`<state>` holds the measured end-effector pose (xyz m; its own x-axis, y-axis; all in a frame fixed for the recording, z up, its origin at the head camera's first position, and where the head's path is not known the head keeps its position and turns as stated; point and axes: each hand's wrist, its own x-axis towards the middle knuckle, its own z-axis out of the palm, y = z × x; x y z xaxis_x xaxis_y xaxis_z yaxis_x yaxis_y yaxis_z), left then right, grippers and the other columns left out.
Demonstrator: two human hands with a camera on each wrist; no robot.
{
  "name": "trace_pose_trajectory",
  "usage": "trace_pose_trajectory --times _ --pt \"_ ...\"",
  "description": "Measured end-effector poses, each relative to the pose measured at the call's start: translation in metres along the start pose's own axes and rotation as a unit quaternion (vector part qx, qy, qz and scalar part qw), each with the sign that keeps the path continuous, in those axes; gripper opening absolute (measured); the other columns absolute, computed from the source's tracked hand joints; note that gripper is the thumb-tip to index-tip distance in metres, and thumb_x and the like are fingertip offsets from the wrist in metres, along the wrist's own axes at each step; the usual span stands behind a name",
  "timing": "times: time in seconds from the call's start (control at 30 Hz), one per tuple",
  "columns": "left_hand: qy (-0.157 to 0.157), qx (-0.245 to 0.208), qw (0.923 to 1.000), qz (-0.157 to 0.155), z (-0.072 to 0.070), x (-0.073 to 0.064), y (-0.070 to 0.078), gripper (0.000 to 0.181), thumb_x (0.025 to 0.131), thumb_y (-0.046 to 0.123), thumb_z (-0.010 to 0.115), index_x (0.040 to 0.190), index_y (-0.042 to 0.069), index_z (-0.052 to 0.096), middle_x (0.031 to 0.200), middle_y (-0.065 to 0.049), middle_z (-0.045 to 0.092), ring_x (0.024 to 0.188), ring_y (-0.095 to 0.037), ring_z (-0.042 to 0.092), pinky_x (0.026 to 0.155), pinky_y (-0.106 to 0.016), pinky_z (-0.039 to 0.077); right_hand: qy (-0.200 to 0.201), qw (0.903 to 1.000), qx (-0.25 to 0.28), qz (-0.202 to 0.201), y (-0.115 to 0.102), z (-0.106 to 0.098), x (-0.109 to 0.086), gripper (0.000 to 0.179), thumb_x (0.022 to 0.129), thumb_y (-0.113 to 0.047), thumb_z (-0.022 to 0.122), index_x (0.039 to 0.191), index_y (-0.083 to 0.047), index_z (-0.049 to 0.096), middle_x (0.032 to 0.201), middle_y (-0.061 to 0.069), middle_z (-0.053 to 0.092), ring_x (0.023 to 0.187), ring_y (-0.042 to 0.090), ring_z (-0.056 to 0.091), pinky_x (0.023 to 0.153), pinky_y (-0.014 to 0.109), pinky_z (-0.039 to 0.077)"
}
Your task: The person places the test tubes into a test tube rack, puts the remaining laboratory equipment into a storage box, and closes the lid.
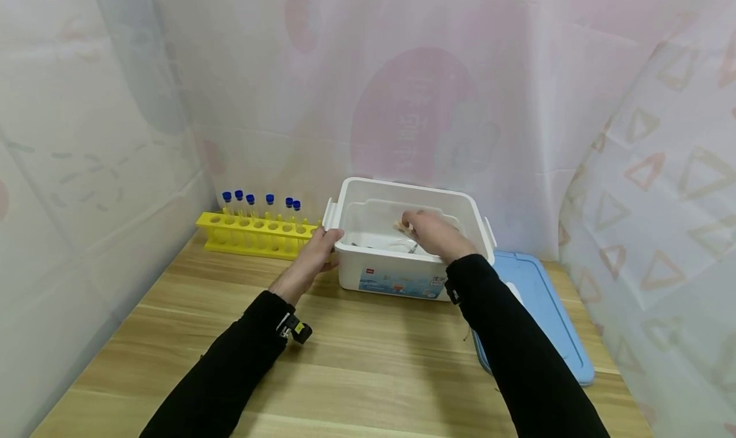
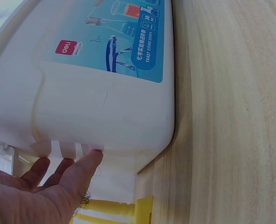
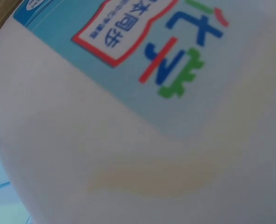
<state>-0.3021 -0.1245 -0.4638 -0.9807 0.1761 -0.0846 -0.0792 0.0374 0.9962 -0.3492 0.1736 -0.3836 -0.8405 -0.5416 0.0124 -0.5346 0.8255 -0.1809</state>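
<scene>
A white plastic bin [image 1: 368, 259] with a blue printed label [image 1: 402, 283] stands without its lid at the back of the table. My left hand [image 1: 310, 259] is at the bin's left end, below its handle. In the left wrist view, the fingertips [image 2: 95, 156] rest extended against the end wall. Over the rim reaches my right hand [image 1: 435, 234], bent down into the bin, a small beige item [image 1: 400, 226] showing by its fingertips. I cannot tell whether it grips this item. Thin clear and dark pieces [image 1: 413, 249] lie inside. The bin's wall fills the right wrist view.
A yellow rack [image 1: 259, 249] with several blue-capped test tubes [image 1: 269, 199] stands left of the bin, close to my left hand. Under my right forearm, a blue lid [image 1: 546, 304] lies on the wooden table [image 1: 356, 368]. Printed curtains [image 1: 322, 106] enclose the back and sides.
</scene>
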Motion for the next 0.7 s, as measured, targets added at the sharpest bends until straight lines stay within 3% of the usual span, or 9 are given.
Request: trace_pose_trajectory --times 0.2,0.37,0.53,0.7 --pt "0.0 0.004 1.0 0.0 -0.001 -0.001 0.003 0.083 0.119 0.05 0.045 0.189 0.02 0.014 0.193 -0.023 0.027 0.178 -0.052 0.033 0.137 -0.083 0.037 -0.02 0.9998 0.003 -0.006 0.006 0.005 0.001 0.025 0.123 -0.01 0.058 0.147 -0.009 0.066 0.142 0.02 0.077 0.128 0.038 0.075 0.106 0.049 0.064" --pt "-0.003 0.003 1.0 0.0 -0.003 0.0 0.003 0.083 0.119 0.05 0.045 0.19 0.019 0.014 0.193 -0.023 0.028 0.178 -0.052 0.034 0.137 -0.084 0.036 -0.041 0.9991 -0.014 0.003 -0.002 0.003 0.002 0.022 0.123 -0.012 0.059 0.143 -0.008 0.068 0.137 0.02 0.078 0.116 0.036 0.074 0.099 0.048 0.061" --pt "-0.003 0.0 1.0 0.0 -0.004 0.002 0.001 0.084 0.118 0.051 0.046 0.189 0.017 0.016 0.193 -0.024 0.029 0.178 -0.052 0.034 0.138 -0.083 0.035 -0.062 0.998 -0.011 0.001 0.004 0.007 0.008 0.018 0.124 -0.016 0.059 0.137 -0.009 0.07 0.122 0.014 0.078 0.096 0.027 0.064 0.088 0.044 0.051" --pt "-0.003 0.002 1.0 -0.001 -0.003 0.002 0.001 0.084 0.118 0.05 0.046 0.189 0.016 0.015 0.193 -0.025 0.029 0.177 -0.052 0.035 0.138 -0.083 0.036 -0.074 0.9969 -0.017 -0.019 0.018 0.014 0.015 0.01 0.121 -0.013 0.061 0.117 -0.012 0.071 0.102 0.006 0.072 0.088 0.021 0.053 0.084 0.041 0.045"
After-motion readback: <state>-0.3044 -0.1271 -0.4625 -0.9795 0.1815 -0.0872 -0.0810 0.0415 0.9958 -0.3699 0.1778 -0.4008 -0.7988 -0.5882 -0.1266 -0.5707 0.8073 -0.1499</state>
